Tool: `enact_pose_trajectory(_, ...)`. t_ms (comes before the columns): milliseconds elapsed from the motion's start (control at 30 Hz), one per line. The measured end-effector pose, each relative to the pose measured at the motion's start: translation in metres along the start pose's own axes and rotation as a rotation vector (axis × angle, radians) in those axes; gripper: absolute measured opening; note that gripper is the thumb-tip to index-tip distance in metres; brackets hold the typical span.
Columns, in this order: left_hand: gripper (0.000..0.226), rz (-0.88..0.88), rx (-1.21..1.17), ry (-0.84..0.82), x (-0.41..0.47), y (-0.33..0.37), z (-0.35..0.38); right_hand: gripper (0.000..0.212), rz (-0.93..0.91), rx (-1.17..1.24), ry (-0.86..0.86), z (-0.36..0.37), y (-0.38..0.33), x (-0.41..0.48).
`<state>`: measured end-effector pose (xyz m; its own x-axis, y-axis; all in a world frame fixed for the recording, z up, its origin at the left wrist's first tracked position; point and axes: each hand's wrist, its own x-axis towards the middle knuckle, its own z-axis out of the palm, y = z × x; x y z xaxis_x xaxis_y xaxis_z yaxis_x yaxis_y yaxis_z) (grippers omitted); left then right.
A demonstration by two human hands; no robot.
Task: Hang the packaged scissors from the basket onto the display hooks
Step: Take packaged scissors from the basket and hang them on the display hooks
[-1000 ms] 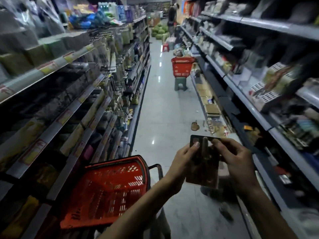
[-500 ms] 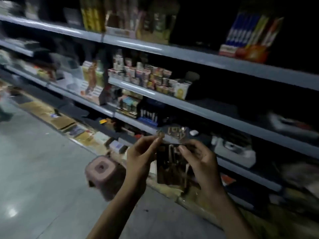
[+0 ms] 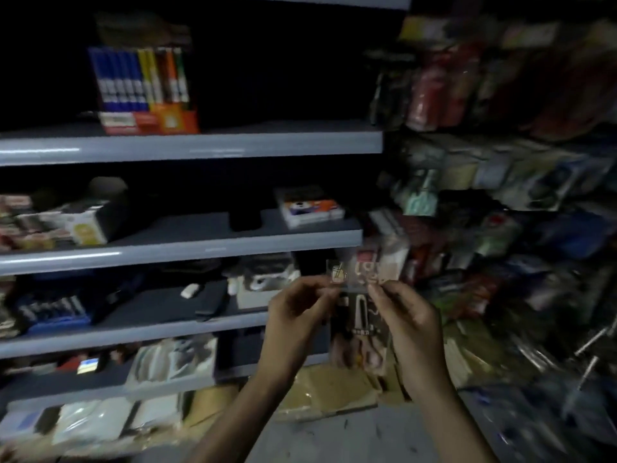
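Both hands [image 3: 300, 315] carried glossy flat scissors pack [image 3: 362, 315] to blurred hanging display [image 3: 500, 228].

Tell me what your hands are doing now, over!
Left hand and right hand pinch scissors pack by its top. Not hung yet. Hooks right, blurry.

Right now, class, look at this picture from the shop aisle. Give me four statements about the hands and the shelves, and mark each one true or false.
1. The left hand and the right hand both pinch the packaged scissors near its top. True.
2. The package already hangs on a hook. False: it is held up in the air.
3. A display box of blue, yellow and orange packs stands on a grey shelf. True.
4. A red basket sits beside the hands. False: no basket is in view.
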<state>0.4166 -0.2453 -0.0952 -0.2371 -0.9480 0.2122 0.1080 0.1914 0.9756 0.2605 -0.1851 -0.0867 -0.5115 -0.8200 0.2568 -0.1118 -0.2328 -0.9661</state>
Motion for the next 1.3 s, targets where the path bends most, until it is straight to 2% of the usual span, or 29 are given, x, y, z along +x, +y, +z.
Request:
enact_pose_trajectory(200, 0.008, 0.063, 0.084, -0.071, 0.06, -0.014, 0.097, 0.015, -0.018, -0.027, 0.037, -0.088, 0.015, 0.071)
enact_pose_trajectory(500, 0.011, 0.029, 0.097, -0.102, 0.128, -0.022, 0.181, 0.009, -0.075, -0.024, 0.042, -0.151, 0.043, 0.168)
enact_pose_trajectory(800, 0.01, 0.133, 0.236, -0.088, 0.231, -0.038, 0.233, 0.005, -0.072, 0.044, 0.127, -0.177, 0.082, 0.271)
enact_pose_trajectory(933, 0.027, 0.166, 0.365, -0.064, 0.282, -0.045, 0.254, 0.005, -0.086, 0.025, 0.095, -0.182, 0.099, 0.316)
enact_pose_trajectory(1100, 0.029, 0.14, 0.323, -0.033, 0.319, -0.047, 0.276, 0.004, -0.072, -0.012, 0.041, -0.184, 0.118, 0.361)
enact_pose_trajectory(1300, 0.015, 0.109, 0.238, -0.044, 0.341, -0.049, 0.293, 0.007, -0.088, -0.008, -0.017, -0.183, 0.132, 0.393)
